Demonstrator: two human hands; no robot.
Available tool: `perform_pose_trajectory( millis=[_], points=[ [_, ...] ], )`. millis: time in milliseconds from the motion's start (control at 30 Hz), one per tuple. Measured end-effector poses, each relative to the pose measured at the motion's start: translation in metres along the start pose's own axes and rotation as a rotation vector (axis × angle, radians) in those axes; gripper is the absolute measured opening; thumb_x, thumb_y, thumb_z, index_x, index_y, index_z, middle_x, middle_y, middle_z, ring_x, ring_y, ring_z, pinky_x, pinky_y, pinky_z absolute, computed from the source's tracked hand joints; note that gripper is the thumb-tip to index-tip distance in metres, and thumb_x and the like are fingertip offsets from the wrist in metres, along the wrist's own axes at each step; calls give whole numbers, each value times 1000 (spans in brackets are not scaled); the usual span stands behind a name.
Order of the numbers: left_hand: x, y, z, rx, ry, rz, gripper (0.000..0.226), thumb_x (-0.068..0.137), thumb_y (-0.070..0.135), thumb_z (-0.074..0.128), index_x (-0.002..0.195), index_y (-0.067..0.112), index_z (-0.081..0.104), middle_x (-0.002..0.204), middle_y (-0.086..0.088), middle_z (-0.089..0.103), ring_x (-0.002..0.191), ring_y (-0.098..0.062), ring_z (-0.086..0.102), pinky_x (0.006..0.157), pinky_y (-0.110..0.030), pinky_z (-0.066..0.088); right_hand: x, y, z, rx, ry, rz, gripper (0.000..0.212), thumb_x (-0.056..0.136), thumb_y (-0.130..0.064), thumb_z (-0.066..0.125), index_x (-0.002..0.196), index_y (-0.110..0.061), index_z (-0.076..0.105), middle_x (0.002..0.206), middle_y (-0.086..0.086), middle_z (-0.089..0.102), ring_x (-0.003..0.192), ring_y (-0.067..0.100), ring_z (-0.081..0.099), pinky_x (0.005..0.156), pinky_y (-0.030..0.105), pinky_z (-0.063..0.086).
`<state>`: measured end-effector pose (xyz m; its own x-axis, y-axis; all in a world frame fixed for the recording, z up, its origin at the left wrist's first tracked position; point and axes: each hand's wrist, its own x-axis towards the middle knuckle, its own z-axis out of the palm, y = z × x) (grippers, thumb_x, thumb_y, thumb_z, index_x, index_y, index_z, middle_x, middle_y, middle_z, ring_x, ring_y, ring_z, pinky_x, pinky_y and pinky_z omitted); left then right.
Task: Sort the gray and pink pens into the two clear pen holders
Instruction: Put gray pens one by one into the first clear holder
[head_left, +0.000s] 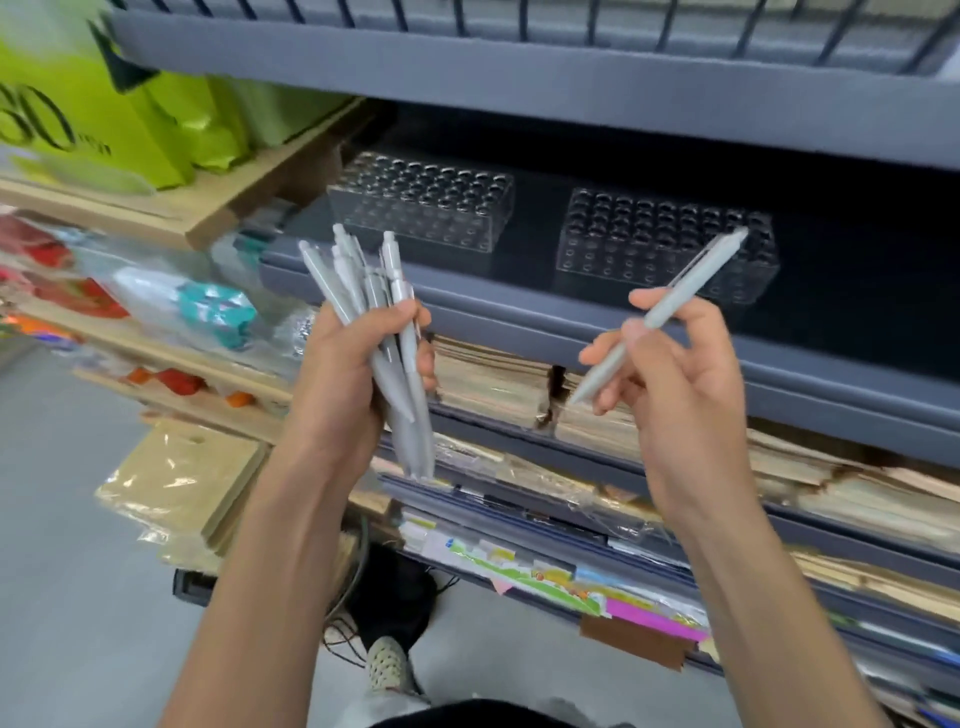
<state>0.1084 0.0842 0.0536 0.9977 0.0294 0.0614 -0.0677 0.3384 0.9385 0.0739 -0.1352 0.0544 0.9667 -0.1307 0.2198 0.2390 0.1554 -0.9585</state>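
1. Readable writing: the green bag (104, 114) at upper left carries large dark numerals "60". The smaller print beside them is too blurred to read.
2. Left hand (343, 374): my fingers and thumb are curled round a bundle of gray pens (363, 280). Clicker ends point up and fan out slightly; tips point down below my palm.
3. Right hand (675, 374): my thumb and fingers pinch a single gray pen (675, 299) near its middle. It is tilted, clicker end up and to the right, tip down and to the left.
4. Holders: the left clear pen holder (421, 208) and the right clear pen holder (670, 244) stand apart on the gray shelf (571, 322), each with rows of round holes on top. The single pen's upper end is in front of the right holder; I cannot tell whether they touch.
5. Below the shelf: stacks of paper goods (488, 379) and wrapped coloured sheets.
6. Left side: a wooden rack (218, 208) holding packaged items.
7. Room: a gray floor (62, 519), with one shoe (387, 667) visible between my forearms.
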Motion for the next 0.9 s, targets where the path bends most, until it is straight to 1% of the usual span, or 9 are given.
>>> perform_pose_trajectory(
  millis=[67, 167, 267, 367, 433, 567, 700, 800, 900],
  points=[
    [17, 7, -27, -17, 3, -18, 9, 86, 13, 61, 89, 5, 57, 74, -6, 59, 54, -20, 51, 50, -28, 46, 7, 8, 32, -31, 30, -9, 10, 102, -19, 49, 112, -20, 53, 79, 7, 70, 60, 17, 54, 57, 27, 50],
    [39, 17, -63, 5, -25, -32, 14, 86, 15, 61, 90, 2, 56, 72, -6, 58, 54, -19, 52, 52, -28, 46, 17, 16, 73, -25, 69, -28, 15, 103, -19, 47, 117, -18, 52, 87, 9, 72, 64, 16, 57, 61, 27, 51],
    [57, 27, -89, -26, -57, -44, 23, 87, 14, 60, 103, 0, 53, 74, -5, 59, 57, -19, 53, 54, -29, 47, 29, 21, 108, -2, 112, -45, 23, 100, -21, 47, 121, -15, 51, 95, 10, 71, 77, 25, 65, 72, 31, 56],
    [71, 35, -106, -66, -63, -64, 28, 85, 14, 62, 108, 1, 52, 66, -1, 57, 56, -17, 54, 51, -27, 47, 43, 23, 137, -24, 126, -61, 19, 101, -16, 48, 120, -13, 52, 93, 11, 71, 87, 31, 70, 81, 35, 58],
    [80, 38, -113, -69, -39, -83, 28, 85, 15, 64, 107, 3, 51, 60, 0, 54, 54, -16, 55, 50, -26, 47, 56, 23, 152, -46, 143, -69, 16, 101, -10, 50, 116, -13, 53, 92, 11, 71, 85, 28, 71, 80, 33, 58],
    [96, 39, -127, -46, 7, -101, 13, 94, 9, 61, 101, 10, 51, 57, 1, 54, 53, -17, 56, 50, -27, 48, 82, 23, 174, -160, 146, -98, 18, 95, -6, 59, 112, -14, 56, 95, 5, 72, 87, 19, 73, 77, 25, 57],
    [108, 43, -135, -58, -14, -97, 14, 93, 9, 61, 101, 9, 49, 57, -1, 53, 53, -18, 55, 50, -27, 48, 109, 26, 185, -330, 159, -147, 21, 89, -4, 65, 104, -18, 61, 92, -4, 73, 88, 11, 72, 83, 22, 56],
    [117, 44, -141, -38, -12, -81, 16, 93, 10, 61, 103, 6, 49, 58, -4, 54, 53, -18, 56, 51, -29, 48, 131, 29, 193, -358, 169, -174, 24, 88, -1, 65, 100, -21, 62, 92, -2, 71, 90, 12, 70, 88, 28, 56],
    [121, 43, -148, -40, -7, -75, 18, 93, 10, 61, 105, 5, 48, 56, -3, 55, 54, -18, 56, 53, -29, 49, 156, 30, 200, -461, 198, -176, 25, 93, -4, 59, 93, -29, 61, 86, -4, 71, 91, 18, 71, 91, 39, 55]
  ],
)
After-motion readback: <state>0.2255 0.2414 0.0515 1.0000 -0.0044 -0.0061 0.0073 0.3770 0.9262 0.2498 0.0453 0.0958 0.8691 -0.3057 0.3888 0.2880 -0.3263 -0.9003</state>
